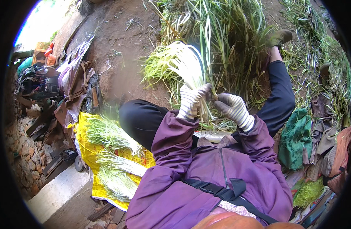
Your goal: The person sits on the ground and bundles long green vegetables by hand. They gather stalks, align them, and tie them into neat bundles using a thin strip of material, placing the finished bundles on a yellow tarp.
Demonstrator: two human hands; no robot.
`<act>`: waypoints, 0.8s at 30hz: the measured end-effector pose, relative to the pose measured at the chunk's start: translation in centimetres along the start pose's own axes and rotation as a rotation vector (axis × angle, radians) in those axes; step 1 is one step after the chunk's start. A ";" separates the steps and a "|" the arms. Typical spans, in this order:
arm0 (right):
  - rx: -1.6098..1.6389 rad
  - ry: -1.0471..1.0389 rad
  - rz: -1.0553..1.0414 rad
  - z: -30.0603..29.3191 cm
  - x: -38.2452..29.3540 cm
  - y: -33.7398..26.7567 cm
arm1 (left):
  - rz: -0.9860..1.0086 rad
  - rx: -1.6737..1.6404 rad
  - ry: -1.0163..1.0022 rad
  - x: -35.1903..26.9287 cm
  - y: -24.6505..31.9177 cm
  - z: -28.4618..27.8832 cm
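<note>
In its striped, soiled glove, my left hand (194,98) is closed around a bundle of long white vegetable stalks (189,64), chive-like, with yellow-green leaf tips fanning out to the left. The cut or root ends poke out below the fist. My right hand (232,107), gloved the same way, pinches the base of a taller green stalk (207,51) close beside the bundle. Just beyond both hands rises a large heap of uncleaned green stalks (235,37). Its lower part is partly hidden by my hands and legs.
On my left, several bundles of pale stalks (118,160) lie on a yellow printed sack (85,134). A concrete ledge (62,189) and piled scrap (46,83) stand further left. A green mesh sack (295,140) lies at right; leafy litter (304,63) covers the ground.
</note>
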State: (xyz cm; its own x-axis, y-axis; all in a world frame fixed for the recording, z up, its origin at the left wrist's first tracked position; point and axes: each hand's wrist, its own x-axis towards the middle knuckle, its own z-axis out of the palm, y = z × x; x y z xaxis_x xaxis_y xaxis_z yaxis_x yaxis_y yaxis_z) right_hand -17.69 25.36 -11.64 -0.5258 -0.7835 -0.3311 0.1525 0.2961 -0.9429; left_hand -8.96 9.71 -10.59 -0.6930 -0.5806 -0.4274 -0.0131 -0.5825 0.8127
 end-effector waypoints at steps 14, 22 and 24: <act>0.258 0.223 -0.176 1.9 1.0 0.6 | -0.052 -0.246 0.061 0.6 -0.4 -0.4; 0.371 0.067 -0.094 1.4 2.2 -0.1 | -0.032 -0.206 -0.057 0.5 -0.6 -0.6; 0.507 0.067 -0.084 1.7 2.2 -0.2 | -0.026 -0.200 -0.035 0.4 -0.6 -0.6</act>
State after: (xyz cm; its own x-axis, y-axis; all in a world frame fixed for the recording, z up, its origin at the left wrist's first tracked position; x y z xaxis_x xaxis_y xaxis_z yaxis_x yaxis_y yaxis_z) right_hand -17.50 22.64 -12.28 -0.6032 -0.7519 -0.2662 0.4852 -0.0811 -0.8706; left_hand -8.82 9.53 -11.50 -0.7191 -0.5459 -0.4299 0.1098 -0.7001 0.7055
